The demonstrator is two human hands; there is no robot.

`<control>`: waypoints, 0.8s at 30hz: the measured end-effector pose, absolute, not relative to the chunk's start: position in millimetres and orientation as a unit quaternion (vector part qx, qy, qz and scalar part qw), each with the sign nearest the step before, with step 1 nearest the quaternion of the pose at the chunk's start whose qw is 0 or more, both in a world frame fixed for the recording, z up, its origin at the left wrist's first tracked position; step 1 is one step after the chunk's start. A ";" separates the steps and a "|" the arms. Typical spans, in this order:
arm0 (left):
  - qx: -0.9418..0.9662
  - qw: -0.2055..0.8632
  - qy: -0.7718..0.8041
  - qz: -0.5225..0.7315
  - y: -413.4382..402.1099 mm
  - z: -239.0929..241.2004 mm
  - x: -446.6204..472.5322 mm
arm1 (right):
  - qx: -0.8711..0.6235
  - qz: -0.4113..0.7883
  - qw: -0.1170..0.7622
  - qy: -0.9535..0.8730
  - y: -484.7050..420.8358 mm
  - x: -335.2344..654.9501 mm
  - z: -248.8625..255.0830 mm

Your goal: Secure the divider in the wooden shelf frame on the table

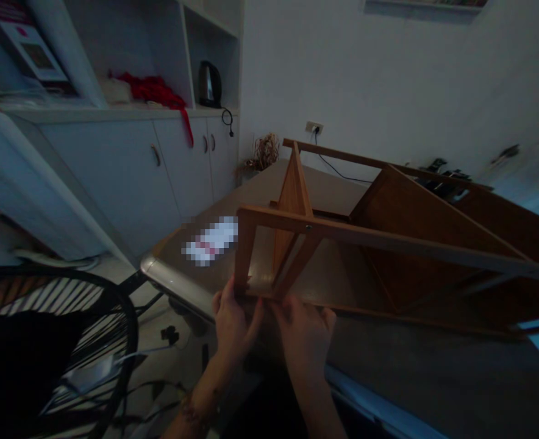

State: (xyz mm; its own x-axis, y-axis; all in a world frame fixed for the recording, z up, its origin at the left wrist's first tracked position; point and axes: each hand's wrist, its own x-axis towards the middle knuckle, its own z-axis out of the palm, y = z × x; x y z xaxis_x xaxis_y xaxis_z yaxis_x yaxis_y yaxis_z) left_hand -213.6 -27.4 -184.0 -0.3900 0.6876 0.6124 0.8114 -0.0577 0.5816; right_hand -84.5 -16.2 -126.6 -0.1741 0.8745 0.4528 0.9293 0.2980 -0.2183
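Head view, with clock directions taken from the hands: a long, open shelf frame of brown wood (388,239) lies on its side on the grey-brown table with a rounded metallic edge (434,363), stretching from 12 to 3 o'clock. The left hand (235,320) grasps the frame's near lower corner, thumb against the bottom rail. The right hand (303,329), just beside it, has curled fingers touching that same rail; whether they close around it I cannot tell. At 10 o'clock lies a blurred white item with pink marks (212,241). A black-and-silver electric kettle (211,85) stands at 11 o'clock, and a black, round-rimmed corded chair (133,317) at 9 o'clock.
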 end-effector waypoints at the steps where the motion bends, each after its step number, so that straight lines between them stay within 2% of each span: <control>1: -0.550 0.061 -0.682 -0.478 -27.5 -183.3 -213.6 | -0.591 -0.065 0.260 -0.761 -15.7 -85.2 -125.9; 5: -0.550 0.054 -0.684 -0.476 -27.9 -181.0 -213.5 | -0.598 -0.091 0.259 -0.753 -12.7 -86.0 -123.0; 14: -0.544 0.053 -0.694 -0.469 -28.0 -185.8 -213.6 | -0.553 -0.073 0.181 -0.810 -1.1 -79.9 -115.8; 24: -0.561 0.022 -0.660 -0.500 -32.7 -187.5 -219.8 | -0.519 -0.040 0.216 -0.826 2.2 -73.1 -120.1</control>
State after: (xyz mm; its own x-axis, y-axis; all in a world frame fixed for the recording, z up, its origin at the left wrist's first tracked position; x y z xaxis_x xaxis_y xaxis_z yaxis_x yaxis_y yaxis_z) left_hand -219.8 -32.7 -187.5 -0.3702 0.7182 0.5892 0.7616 -0.1285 0.6352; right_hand -73.1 2.2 -120.1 -0.3672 0.8410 0.3973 0.8751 0.4572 -0.1588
